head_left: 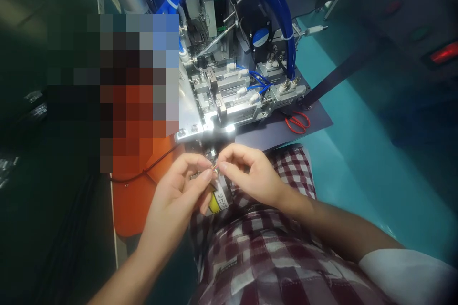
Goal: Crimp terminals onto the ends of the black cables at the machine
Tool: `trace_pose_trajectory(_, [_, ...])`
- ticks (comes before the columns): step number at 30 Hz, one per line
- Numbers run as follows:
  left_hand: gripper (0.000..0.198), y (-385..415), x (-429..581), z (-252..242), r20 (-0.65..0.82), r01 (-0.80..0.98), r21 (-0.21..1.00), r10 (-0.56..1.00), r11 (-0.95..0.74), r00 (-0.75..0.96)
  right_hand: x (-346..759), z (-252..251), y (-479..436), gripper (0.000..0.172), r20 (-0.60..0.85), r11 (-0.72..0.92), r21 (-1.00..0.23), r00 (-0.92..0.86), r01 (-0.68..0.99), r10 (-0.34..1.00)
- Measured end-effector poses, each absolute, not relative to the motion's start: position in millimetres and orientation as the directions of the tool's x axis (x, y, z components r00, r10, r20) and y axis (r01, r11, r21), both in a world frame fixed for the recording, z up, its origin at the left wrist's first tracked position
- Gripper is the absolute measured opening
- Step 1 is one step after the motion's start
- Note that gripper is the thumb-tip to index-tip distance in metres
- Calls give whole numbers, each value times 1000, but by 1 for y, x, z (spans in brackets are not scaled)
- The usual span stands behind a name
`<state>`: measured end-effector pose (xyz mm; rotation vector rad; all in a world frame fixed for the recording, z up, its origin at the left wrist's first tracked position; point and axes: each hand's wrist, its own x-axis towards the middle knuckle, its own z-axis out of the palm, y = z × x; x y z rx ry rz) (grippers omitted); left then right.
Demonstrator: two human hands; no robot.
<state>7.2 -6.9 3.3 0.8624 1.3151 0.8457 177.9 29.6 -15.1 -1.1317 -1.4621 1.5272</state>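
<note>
My left hand (179,186) and my right hand (254,171) meet in front of a metal machine (232,95). Thumb and forefinger of each hand are pinched together. Between the fingertips is a tiny, thin wire-like piece (214,167), too small to name exactly. Both hands seem to grip it, one from either side. Below the fingers lies a label with printed characters and a yellow patch (214,201), partly covered by my left hand. A bright light shines on the machine's front edge, just beyond the fingertips.
Thick blue tubes (286,14) arch over the machine. Red-handled scissors (298,123) lie on a dark plate at right. An orange surface (130,205) with a black cable (157,161) is at left; pixels blur the area above it. A checked garment (257,248) covers my lap.
</note>
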Motion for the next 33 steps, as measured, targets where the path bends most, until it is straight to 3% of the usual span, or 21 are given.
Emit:
trace_pose_trajectory(9, [24,-9,9,4,-475,1,880,880,475,4,178,-11,30,6,136,208,-955,-310,213,941])
trace_pose_trajectory(15, [21,-11,11,2,-442,-69,895,897,440,-2,172,-21,26,14,407,464,-873,-301,149,863])
trace_pose_trajectory(21, [22,-8,10,5,-433,-87,898,901,432,10,173,-26,30,12,227,266,-959,-300,96,926])
trace_pose_trajectory(27, [32,-4,1,3,-508,31,861,859,507,68,177,-23,32,11,201,235,-968,-289,91,936])
trace_pose_trajectory(33, [31,-1,1,4,-543,0,840,839,543,30,177,-25,30,8,144,174,-979,-249,104,958])
